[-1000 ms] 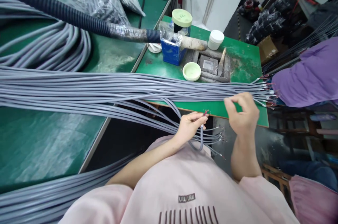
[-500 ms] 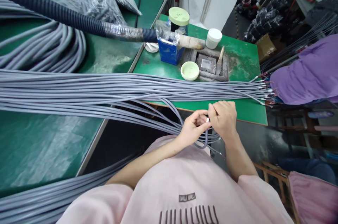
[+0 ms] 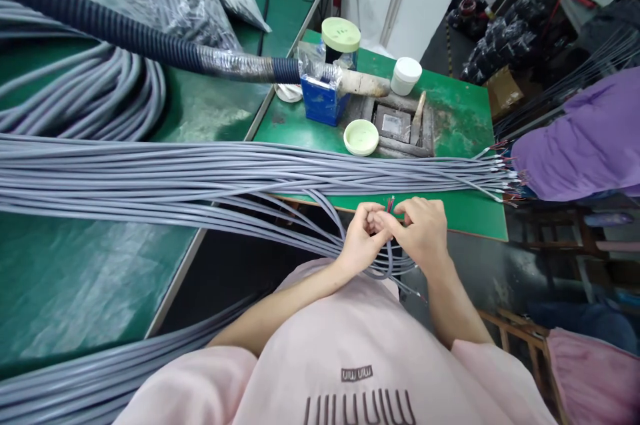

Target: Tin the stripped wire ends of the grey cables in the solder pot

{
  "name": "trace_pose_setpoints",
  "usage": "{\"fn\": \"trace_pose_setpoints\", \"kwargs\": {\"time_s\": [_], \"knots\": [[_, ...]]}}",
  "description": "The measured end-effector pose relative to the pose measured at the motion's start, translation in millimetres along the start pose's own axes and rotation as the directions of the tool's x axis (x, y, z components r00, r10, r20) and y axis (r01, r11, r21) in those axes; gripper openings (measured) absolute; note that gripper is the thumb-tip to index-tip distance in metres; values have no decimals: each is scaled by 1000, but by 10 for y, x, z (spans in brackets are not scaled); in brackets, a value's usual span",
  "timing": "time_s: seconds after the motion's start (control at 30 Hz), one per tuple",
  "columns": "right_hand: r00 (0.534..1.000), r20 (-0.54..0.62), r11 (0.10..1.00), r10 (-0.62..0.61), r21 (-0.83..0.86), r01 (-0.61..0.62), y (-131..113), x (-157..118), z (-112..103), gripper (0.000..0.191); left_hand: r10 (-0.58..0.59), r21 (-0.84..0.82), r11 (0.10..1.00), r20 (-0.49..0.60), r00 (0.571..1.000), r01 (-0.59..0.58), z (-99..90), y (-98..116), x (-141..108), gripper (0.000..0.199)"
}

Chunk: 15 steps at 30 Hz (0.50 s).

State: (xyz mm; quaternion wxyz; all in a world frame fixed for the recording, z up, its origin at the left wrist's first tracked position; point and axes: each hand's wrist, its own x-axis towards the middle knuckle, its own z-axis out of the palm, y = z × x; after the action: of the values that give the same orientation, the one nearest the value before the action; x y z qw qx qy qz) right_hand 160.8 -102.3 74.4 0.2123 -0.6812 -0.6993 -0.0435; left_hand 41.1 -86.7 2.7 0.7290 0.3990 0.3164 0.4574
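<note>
My left hand (image 3: 364,237) is closed around the end of a grey cable (image 3: 389,258), in front of my body. Thin dark red and dark wires (image 3: 391,203) stick up from that end, their tips pale. My right hand (image 3: 423,228) is against the same end from the right, fingers curled and its thumb lying by the left fingertips. The fingers hide the place where the wires leave the sheath. Other cable ends (image 3: 407,269) hang below the hands. Behind them a wide bundle of grey cables (image 3: 250,168) runs across the bench, bare wires at its right ends.
On the green bench (image 3: 463,118) stand a blue box (image 3: 323,101), a white tub (image 3: 406,75), a pale green dish (image 3: 361,137) and a soot-stained metal pot (image 3: 395,123). A black corrugated hose (image 3: 150,38) crosses above. A person in a purple top (image 3: 580,135) is at the right.
My right hand has shifted off the wire tips, which now show above the fingers. The white sheath end seen between the hands earlier is now covered.
</note>
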Motion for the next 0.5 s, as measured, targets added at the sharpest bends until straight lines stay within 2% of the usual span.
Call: {"fn": "trace_pose_setpoints", "kwargs": {"time_s": [0.1, 0.2, 0.37, 0.5], "knots": [[999, -30, 999, -30, -30, 29, -31, 8, 137, 27, 20, 27, 999, 21, 1000, -20, -2, -7, -15, 36], [996, -88, 999, -33, 29, 35, 1, 58, 149, 32, 7, 20, 1000, 15, 1000, -8, -14, 26, -16, 39], [986, -132, 972, 103, 226, -71, 33, 98, 32, 37, -38, -68, 997, 9, 999, 38, -5, 141, 34, 46], [956, -186, 917, 226, 372, -144, 14, 57, -11, 38, -83, -140, 986, 44, 996, 88, 20, 216, 58, 50]]}}
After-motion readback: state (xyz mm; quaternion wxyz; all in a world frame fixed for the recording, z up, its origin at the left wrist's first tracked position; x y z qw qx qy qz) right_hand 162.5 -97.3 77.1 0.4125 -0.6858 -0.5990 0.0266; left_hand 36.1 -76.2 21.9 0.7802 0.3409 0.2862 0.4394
